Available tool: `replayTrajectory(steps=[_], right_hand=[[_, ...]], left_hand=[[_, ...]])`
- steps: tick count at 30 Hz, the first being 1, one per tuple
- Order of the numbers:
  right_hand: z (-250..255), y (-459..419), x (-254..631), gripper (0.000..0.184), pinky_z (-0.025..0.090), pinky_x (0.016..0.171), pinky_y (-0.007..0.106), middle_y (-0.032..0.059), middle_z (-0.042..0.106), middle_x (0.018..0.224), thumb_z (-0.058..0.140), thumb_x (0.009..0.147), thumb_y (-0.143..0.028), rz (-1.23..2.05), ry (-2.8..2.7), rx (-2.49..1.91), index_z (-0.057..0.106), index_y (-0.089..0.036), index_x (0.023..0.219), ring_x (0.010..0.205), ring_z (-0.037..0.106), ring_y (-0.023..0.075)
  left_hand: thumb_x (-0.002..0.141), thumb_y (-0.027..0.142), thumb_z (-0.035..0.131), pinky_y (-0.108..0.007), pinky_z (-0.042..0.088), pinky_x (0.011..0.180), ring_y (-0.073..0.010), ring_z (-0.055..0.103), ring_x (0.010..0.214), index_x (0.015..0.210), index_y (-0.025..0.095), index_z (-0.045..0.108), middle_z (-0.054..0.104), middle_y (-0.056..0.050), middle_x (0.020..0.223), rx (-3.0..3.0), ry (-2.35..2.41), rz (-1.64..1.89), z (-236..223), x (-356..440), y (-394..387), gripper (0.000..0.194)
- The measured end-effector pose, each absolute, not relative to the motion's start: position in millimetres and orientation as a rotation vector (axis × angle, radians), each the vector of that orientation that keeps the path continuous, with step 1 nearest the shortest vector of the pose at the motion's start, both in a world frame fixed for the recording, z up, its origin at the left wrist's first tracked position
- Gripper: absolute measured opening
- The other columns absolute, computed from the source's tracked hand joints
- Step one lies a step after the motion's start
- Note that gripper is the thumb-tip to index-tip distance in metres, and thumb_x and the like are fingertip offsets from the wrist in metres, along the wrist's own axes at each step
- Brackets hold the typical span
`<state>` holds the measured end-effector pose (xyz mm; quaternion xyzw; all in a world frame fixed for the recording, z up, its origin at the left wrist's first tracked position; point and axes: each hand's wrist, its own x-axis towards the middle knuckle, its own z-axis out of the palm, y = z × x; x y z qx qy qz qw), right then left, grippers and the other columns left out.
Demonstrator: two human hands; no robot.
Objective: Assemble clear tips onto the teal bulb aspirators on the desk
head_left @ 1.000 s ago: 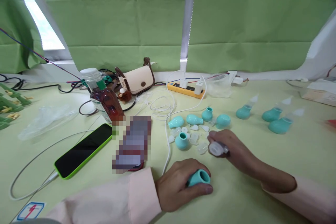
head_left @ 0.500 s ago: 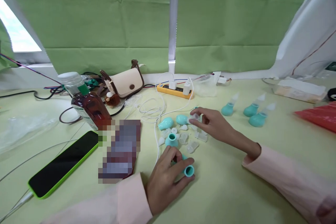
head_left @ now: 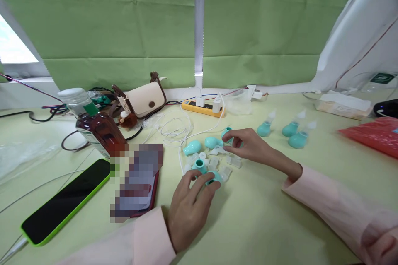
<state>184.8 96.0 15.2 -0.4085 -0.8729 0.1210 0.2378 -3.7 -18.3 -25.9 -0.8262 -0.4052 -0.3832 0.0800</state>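
Working at a pale yellow-green table (head_left: 267,215), the person in pink sleeves has both hands nearer than the yellow power strip (head_left: 191,106), which I'll take as my marker. The left hand (head_left: 191,211), well in front of the strip, arches loosely spread fingers over a teal squeeze bulb (head_left: 215,174); whether they grip it, I can't tell. The right hand (head_left: 248,143), in front of the strip and to its right, curls thumb and forefinger toward each other beside an open-necked teal bulb (head_left: 227,131); from here I can't make out whether they pinch one of the clear plastic pieces (head_left: 226,172) scattered in front of the strip. Right of the strip stand three teal bulbs with clear nozzles (head_left: 263,129). Left of it sit a cream handbag (head_left: 143,97) and, nearer, a bottle of dark liquid (head_left: 99,130).
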Motion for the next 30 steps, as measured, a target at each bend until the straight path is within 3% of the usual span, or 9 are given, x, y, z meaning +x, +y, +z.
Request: replayTrajectory(steps=[8,16,22,30], right_hand=[[40,103,202,0.016,0.041,0.056,0.025,0.0019,0.062,0.070,0.052,0.070,-0.030,0.067,-2.291,-1.179,0.057,-0.018,0.080,0.056,0.056,0.0129],[71,118,248,0.046,0.040,0.058,0.028,0.0038,0.060,0.093,0.051,0.063,-0.055,0.066,-2.602,-1.535,0.054,-0.025,0.098,0.077,0.055,0.0206],[82,132,275,0.045,0.039,0.067,0.035,0.0058,0.053,0.108,0.047,0.068,-0.049,-0.294,-2.255,-1.679,0.048,-0.024,0.106,0.090,0.050,0.0269],[59,161,303,0.044,0.041,0.055,0.029,0.0062,0.059,0.086,0.056,0.061,-0.047,0.014,-2.344,-1.872,0.055,-0.022,0.097,0.070,0.055,0.0202]], left_hand=[[0.076,0.008,0.047,-0.037,0.040,0.066,-0.0243,0.044,0.086,0.088,0.017,0.059,0.058,-0.009,0.099,-2.354,-1.134,-0.860,-23,-8,-14,0.020],[0.079,0.008,0.037,-0.035,0.032,0.063,-0.0187,0.047,0.071,0.087,0.012,0.061,0.061,-0.006,0.079,-2.315,-0.901,-0.852,-18,-7,-19,0.026],[0.076,0.002,0.034,-0.033,0.037,0.060,-0.0175,0.045,0.068,0.076,0.007,0.060,0.059,-0.007,0.071,-2.436,-0.753,-0.930,-19,-4,-22,0.026],[0.074,0.003,0.037,-0.030,0.036,0.046,-0.0188,0.045,0.060,0.061,0.009,0.057,0.053,-0.007,0.057,-2.534,-0.703,-0.739,-33,-4,-19,0.025]])
